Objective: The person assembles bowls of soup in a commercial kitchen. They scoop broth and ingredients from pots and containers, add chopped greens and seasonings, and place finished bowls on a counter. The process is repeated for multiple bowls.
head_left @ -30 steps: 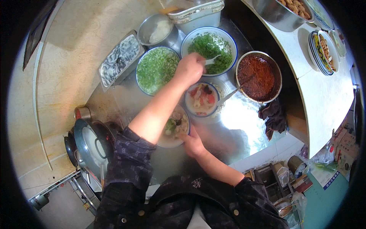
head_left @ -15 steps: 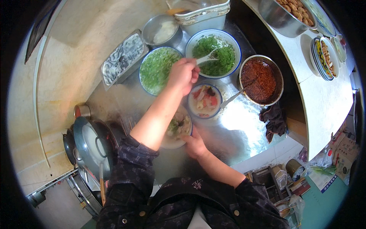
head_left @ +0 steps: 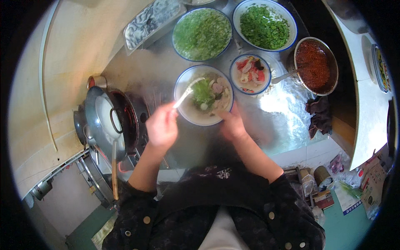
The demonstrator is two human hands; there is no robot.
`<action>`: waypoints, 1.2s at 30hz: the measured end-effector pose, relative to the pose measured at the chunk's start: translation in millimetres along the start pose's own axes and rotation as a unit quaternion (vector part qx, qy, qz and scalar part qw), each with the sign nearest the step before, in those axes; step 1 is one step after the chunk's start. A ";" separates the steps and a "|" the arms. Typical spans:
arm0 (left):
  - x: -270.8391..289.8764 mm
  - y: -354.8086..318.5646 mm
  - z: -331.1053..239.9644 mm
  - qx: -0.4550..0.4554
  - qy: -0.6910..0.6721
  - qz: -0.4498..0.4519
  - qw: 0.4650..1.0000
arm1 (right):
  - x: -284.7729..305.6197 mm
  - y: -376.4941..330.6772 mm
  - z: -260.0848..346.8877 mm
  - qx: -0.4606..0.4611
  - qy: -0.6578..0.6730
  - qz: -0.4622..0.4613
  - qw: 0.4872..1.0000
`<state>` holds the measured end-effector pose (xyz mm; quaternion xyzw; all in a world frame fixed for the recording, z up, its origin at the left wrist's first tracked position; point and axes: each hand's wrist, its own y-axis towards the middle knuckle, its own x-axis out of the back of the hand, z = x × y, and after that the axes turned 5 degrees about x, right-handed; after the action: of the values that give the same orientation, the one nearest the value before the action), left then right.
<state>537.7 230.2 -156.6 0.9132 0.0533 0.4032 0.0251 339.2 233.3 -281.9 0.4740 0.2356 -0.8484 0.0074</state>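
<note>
My left hand [head_left: 162, 127] is closed around the handle of a white spoon [head_left: 183, 96], whose head is over a blue-rimmed soup bowl [head_left: 191, 113]. Chopped greens [head_left: 202, 92] and pale pieces, seemingly meat, lie in that bowl. On its right side my right hand [head_left: 234, 122] grips the rim, thumb near the edge; the fingers beneath are partly hidden. Just beyond to the right is a smaller bowl [head_left: 237, 86] of red and white pieces. Two larger bowls of chopped greens, a left one [head_left: 202, 33] and a right one [head_left: 265, 26], stand farther away.
A steel pot [head_left: 315, 66] of red chili sauce stands at the right with a spoon in it, near a dark cloth [head_left: 319, 116]. A metal tray [head_left: 152, 21] sits far left. Woks [head_left: 101, 121] crowd the left, one with a wooden handle. A white shelf [head_left: 362, 108] borders the right.
My left hand has brought the spoon back from the far bowl of greens to the soup bowl. More greens now lie in the soup bowl. The view has shifted, and my right hand remains at the rim.
</note>
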 end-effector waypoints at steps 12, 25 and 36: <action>-25.7 107.8 52.8 0.200 -0.347 -0.055 0.914 | 14.0 -9.5 -16.8 -0.019 0.007 -0.061 0.998; 83.6 -293.4 146.1 0.166 0.014 0.075 0.983 | -13.7 -104.3 -97.0 -0.150 -0.225 -0.030 0.962; 367.4 -397.3 436.6 0.357 0.008 -0.317 0.879 | -185.4 -182.2 -211.4 0.156 -0.485 -0.016 0.860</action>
<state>1075.6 666.7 -216.4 0.7911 0.4808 0.3346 -0.1764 567.6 442.2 -153.5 -0.0069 0.0745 -0.9966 0.0331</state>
